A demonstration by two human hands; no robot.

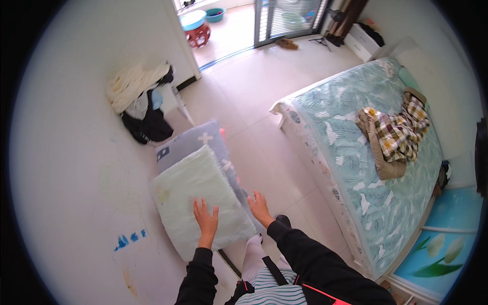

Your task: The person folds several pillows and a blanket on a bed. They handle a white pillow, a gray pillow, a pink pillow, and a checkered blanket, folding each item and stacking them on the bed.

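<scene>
A folded pale green plush cloth or pad (pixel 198 187) lies on top of a grey-blue item with white crosses (pixel 187 135), against the wall on the left. My left hand (pixel 206 219) is over the plush piece near its lower middle, fingers spread; whether it presses on it cannot be told. Beside the right edge of the plush piece is my right hand (pixel 259 207), fingers apart and nothing in it. What supports the stack is hidden beneath it.
To the right stands a bed (pixel 335 145) with a checked garment or blanket (pixel 400 129). Clothes (pixel 133 87) are heaped on a white cabinet (pixel 173 108) beyond the stack. Slippers (pixel 286 44) lie near the sliding door (pixel 291 19). A blue tulip-patterned panel (pixel 434 248) is at lower right.
</scene>
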